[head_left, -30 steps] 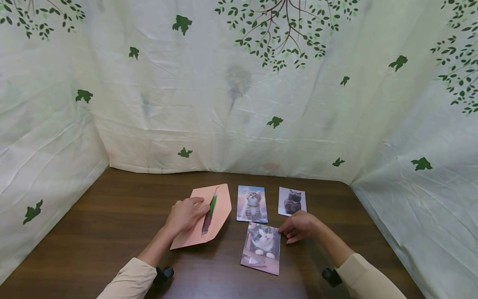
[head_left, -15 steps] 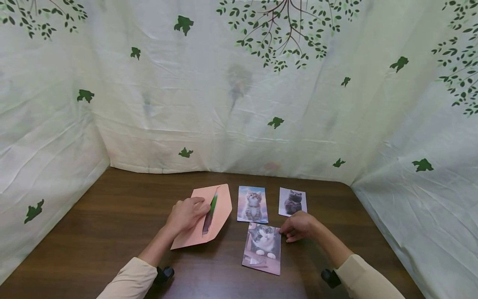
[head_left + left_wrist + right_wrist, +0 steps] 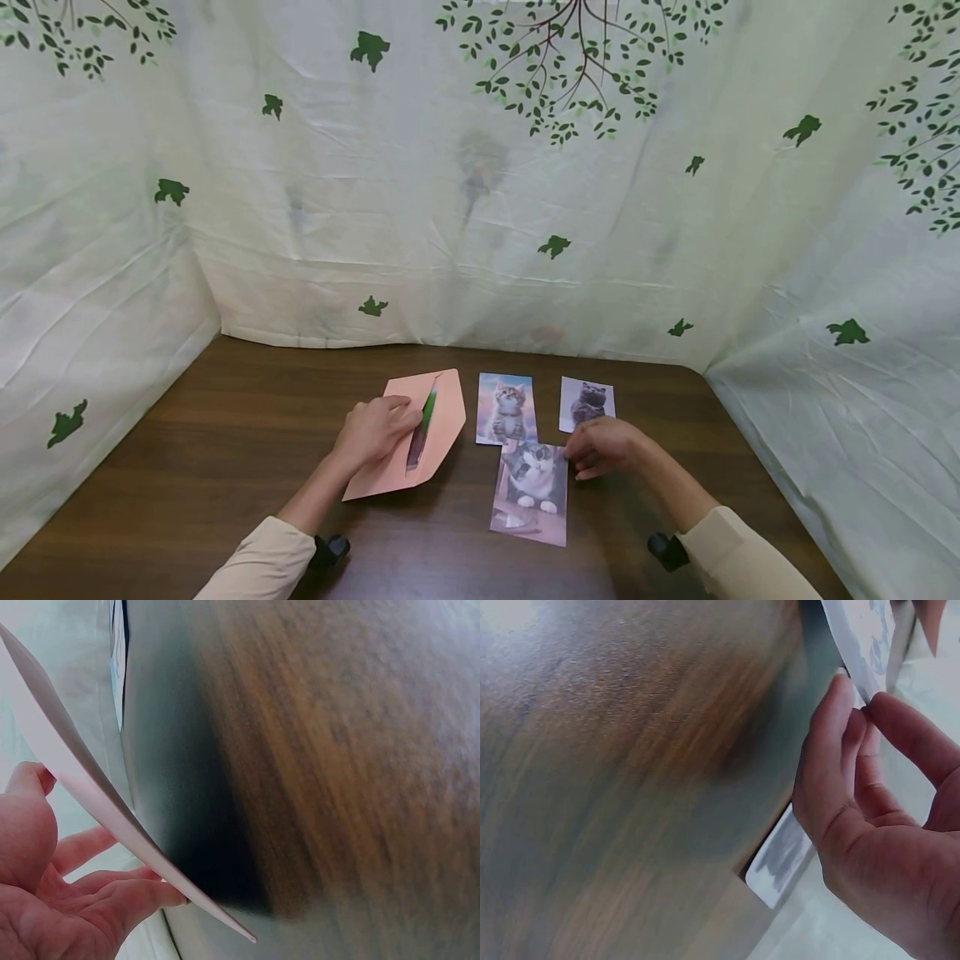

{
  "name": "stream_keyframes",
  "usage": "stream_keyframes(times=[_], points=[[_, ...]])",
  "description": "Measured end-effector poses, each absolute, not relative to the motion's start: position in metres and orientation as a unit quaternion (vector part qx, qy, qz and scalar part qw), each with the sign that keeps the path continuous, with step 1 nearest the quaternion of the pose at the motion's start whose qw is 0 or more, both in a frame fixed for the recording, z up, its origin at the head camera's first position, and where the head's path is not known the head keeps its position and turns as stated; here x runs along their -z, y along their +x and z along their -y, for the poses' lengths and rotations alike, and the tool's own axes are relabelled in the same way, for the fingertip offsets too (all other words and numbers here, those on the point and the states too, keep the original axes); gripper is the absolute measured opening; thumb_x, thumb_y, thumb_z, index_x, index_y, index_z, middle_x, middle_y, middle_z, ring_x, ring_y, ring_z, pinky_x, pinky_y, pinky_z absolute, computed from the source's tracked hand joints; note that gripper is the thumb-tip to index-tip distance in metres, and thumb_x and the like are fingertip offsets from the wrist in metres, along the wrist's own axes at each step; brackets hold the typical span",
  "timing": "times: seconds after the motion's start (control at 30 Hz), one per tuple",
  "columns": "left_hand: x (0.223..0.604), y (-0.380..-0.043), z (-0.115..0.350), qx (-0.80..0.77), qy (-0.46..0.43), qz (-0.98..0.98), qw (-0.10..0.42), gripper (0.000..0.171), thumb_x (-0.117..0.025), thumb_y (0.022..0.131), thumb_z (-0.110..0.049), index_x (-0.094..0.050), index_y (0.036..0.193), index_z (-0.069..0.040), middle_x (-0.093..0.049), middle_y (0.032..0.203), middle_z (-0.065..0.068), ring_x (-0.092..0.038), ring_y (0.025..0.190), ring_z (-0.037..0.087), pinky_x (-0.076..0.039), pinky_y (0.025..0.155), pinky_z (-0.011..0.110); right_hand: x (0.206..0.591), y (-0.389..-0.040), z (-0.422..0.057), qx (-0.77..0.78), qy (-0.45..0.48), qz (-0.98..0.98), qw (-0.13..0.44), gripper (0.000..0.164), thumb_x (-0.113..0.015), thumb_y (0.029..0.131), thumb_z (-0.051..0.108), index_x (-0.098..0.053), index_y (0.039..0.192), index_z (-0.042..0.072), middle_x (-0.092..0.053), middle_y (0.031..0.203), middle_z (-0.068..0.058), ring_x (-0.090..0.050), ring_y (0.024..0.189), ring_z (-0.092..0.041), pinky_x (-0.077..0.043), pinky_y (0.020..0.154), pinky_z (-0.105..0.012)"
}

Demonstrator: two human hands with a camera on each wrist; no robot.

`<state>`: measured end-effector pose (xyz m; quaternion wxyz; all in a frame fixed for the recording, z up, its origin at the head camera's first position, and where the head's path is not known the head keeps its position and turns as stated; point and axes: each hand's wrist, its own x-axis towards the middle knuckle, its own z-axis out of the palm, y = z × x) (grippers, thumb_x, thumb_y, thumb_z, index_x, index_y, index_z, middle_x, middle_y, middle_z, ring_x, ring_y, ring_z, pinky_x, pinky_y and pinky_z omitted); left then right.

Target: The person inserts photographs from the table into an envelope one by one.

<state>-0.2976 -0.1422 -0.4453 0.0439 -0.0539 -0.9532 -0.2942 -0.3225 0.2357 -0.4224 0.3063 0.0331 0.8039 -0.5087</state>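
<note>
My left hand (image 3: 378, 431) grips a peach-pink envelope (image 3: 446, 417), held tilted above the table. Its slit gapes, and a strip of a green and dark picture (image 3: 420, 442) shows inside. In the left wrist view my fingers (image 3: 124, 896) lie against the envelope (image 3: 105, 799). My right hand (image 3: 606, 447) pinches the upper right edge of a photo card of a grey-and-white cat (image 3: 528, 504). Thumb and fingertips meet on that card (image 3: 862, 645) in the right wrist view. Its top edge overlaps the foot of a tabby kitten card (image 3: 507, 404) in the head view.
A smaller card with a dark grey cat (image 3: 587, 402) lies beyond my right hand. Everything rests on a dark brown wooden table (image 3: 247, 417). White cloth (image 3: 480, 275) with printed green leaves hangs around its back and sides.
My right hand has moved the grey-and-white cat card slightly away from me and to the right, so it now overlaps the tabby card's lower edge. My left hand and the envelope stay put.
</note>
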Motion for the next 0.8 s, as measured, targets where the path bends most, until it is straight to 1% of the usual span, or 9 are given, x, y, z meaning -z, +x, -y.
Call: stream_keyframes(times=[0.1, 0.23, 0.43, 0.57, 0.67, 0.8], points=[[0.4456, -0.2987, 0.1425, 0.295, -0.053, 0.953, 0.042, 0.049, -0.055, 0.099, -0.037, -0.067, 0.133, -0.003, -0.068, 0.130, 0.021, -0.061, 0.120, 0.047, -0.049, 0.096, 0.056, 0.4189, -0.3239, -0.2364, 0.513, 0.037, -0.799, 0.311, 0.011, -0.061, 0.093, 0.006, -0.065, 0.100, -0.002, -0.062, 0.090, -0.009, -0.060, 0.079, -0.022, -0.061, 0.075, -0.035], [0.4459, -0.2993, 0.1424, 0.295, -0.054, 0.953, 0.042, 0.050, -0.055, 0.098, -0.038, -0.067, 0.133, -0.004, -0.068, 0.129, 0.021, -0.061, 0.120, 0.048, -0.049, 0.096, 0.056, 0.4184, -0.3249, -0.2350, 0.515, 0.058, -0.800, 0.301, 0.016, -0.060, 0.096, 0.008, -0.062, 0.107, -0.003, -0.063, 0.094, -0.013, -0.064, 0.082, -0.026, -0.061, 0.077, -0.040], [0.4471, -0.2990, 0.1428, 0.290, -0.059, 0.954, 0.050, 0.048, -0.056, 0.099, -0.037, -0.068, 0.132, -0.004, -0.069, 0.128, 0.021, -0.062, 0.119, 0.048, -0.048, 0.096, 0.056, 0.4139, -0.3247, -0.2316, 0.524, 0.070, -0.793, 0.302, 0.011, -0.058, 0.098, 0.010, -0.059, 0.104, 0.001, -0.062, 0.095, -0.015, -0.068, 0.083, -0.029, -0.061, 0.078, -0.044], [0.4477, -0.2988, 0.1433, 0.289, -0.059, 0.954, 0.053, 0.047, -0.056, 0.098, -0.036, -0.068, 0.131, -0.004, -0.070, 0.127, 0.020, -0.062, 0.118, 0.048, -0.049, 0.096, 0.056, 0.4126, -0.3247, -0.2304, 0.526, 0.072, -0.791, 0.305, 0.012, -0.058, 0.099, 0.011, -0.058, 0.105, 0.002, -0.063, 0.098, -0.016, -0.068, 0.085, -0.031, -0.061, 0.078, -0.045], [0.4481, -0.2986, 0.1433, 0.290, -0.060, 0.953, 0.055, 0.047, -0.056, 0.098, -0.036, -0.069, 0.131, -0.004, -0.070, 0.127, 0.019, -0.062, 0.118, 0.048, -0.049, 0.095, 0.056, 0.4164, -0.3253, -0.2305, 0.527, 0.067, -0.791, 0.303, 0.016, -0.059, 0.099, 0.011, -0.056, 0.109, -0.001, -0.064, 0.103, -0.020, -0.068, 0.085, -0.032, -0.061, 0.078, -0.046], [0.4480, -0.2981, 0.1431, 0.293, -0.062, 0.952, 0.058, 0.047, -0.056, 0.098, -0.035, -0.068, 0.131, -0.003, -0.070, 0.127, 0.019, -0.063, 0.118, 0.047, -0.049, 0.096, 0.056, 0.4199, -0.3248, -0.2309, 0.533, 0.052, -0.787, 0.306, 0.025, -0.059, 0.098, 0.010, -0.054, 0.115, -0.007, -0.064, 0.110, -0.026, -0.068, 0.084, -0.031, -0.061, 0.079, -0.047]])
